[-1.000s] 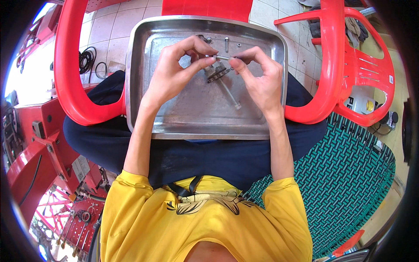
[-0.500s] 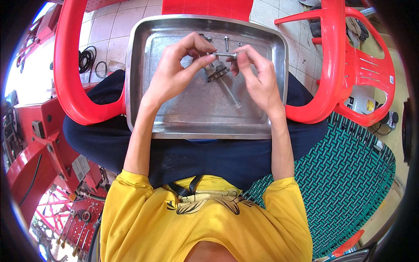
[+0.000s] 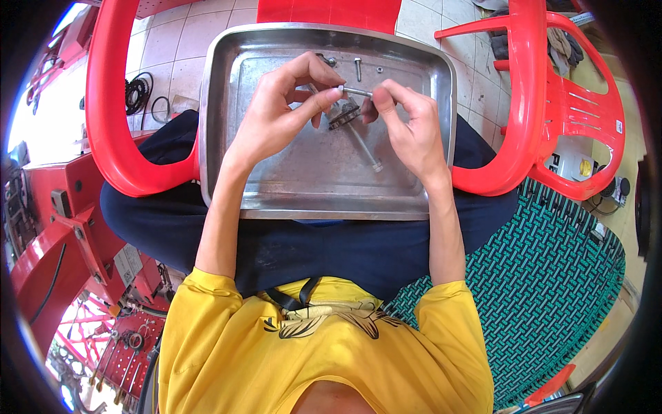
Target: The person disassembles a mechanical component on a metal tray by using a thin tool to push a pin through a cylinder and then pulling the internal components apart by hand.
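Observation:
Over the metal tray [image 3: 331, 207], I hold a slim metal bolt [image 3: 356, 91] nearly level between my two hands. My left hand [image 3: 276, 107] pinches its left end, where a small light piece shows at the fingertips. The thumb and fingers of my right hand [image 3: 408, 124] close on the right end and cover it. Beneath the bolt in the tray lies a toothed metal part [image 3: 343, 117], partly hidden by my left fingers. A long bolt [image 3: 365, 148] slants from it toward the near right.
At the tray's far side lie a shorter bolt [image 3: 358, 67], a small nut [image 3: 379, 70] and a dark metal piece [image 3: 327, 61]. Red chair arms [image 3: 103, 103] flank the tray. A green woven seat [image 3: 531, 297] is at the right, with another red chair [image 3: 586, 110] beyond.
The bolt has tilted slightly, its right end now lower. My right fingers have shifted and now cover the end that showed before. My left hand has barely moved.

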Demonstrator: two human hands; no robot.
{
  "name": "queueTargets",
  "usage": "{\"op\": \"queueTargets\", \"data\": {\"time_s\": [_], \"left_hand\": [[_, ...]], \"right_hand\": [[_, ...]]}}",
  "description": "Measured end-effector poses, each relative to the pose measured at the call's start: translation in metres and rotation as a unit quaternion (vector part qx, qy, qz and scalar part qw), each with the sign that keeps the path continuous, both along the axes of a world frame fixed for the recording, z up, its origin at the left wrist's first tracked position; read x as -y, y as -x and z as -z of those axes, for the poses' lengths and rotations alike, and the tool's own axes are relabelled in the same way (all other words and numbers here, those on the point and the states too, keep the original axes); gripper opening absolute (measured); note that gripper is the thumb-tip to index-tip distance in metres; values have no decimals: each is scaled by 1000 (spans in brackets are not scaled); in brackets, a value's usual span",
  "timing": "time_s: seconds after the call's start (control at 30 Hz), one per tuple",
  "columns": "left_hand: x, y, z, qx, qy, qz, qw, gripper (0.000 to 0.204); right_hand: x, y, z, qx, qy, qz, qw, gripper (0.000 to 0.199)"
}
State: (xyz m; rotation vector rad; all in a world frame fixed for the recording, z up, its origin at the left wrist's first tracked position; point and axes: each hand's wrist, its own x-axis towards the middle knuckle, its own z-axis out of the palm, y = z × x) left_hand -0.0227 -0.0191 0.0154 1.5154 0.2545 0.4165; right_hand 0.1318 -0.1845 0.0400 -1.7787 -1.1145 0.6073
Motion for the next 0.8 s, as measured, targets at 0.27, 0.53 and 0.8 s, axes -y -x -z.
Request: {"op": "queueTargets", "data": {"time_s": [0.27, 0.53, 0.8], "left_hand": [[0, 0, 0, 14, 3, 1, 1000, 6], [2, 0, -5, 1, 23, 11, 1000, 6], [2, 0, -4, 3, 24, 7, 1000, 7]], "right_hand": [[3, -2, -7, -43, 35, -19, 998, 27], [0, 3, -6, -67, -6, 34, 997, 26], [3, 2, -8, -75, 22, 14, 997, 23]]}}
